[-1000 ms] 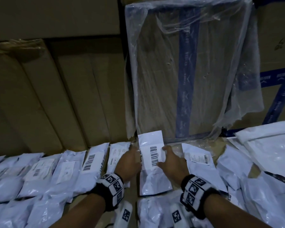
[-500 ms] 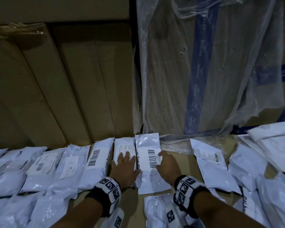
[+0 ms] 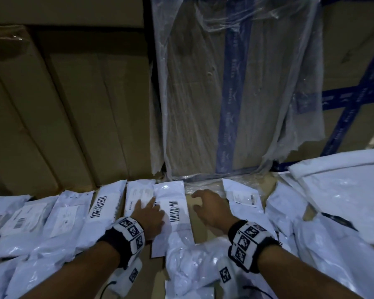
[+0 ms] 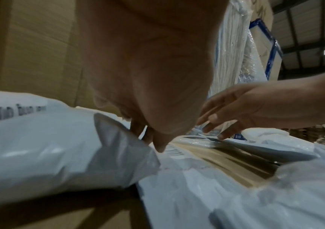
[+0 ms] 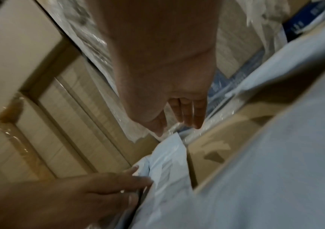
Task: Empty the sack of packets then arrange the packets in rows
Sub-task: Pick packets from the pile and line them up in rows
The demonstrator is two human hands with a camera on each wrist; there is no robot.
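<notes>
Barcoded packet (image 3: 173,210) under left hand (image 3: 149,216), beside right hand (image 3: 212,209)

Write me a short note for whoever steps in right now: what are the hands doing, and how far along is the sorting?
Left hand: flat, fingers straight, pressing the barcoded packet at the right end of the row.
Right hand: off the packet, fingers relaxed, holding nothing, over bare cardboard.
Done: a row of packets runs leftwards from it along the boxes.
Left: the loose packets heaped on the right, starting perhaps with the labelled one. The sack cannot be made out.
</notes>
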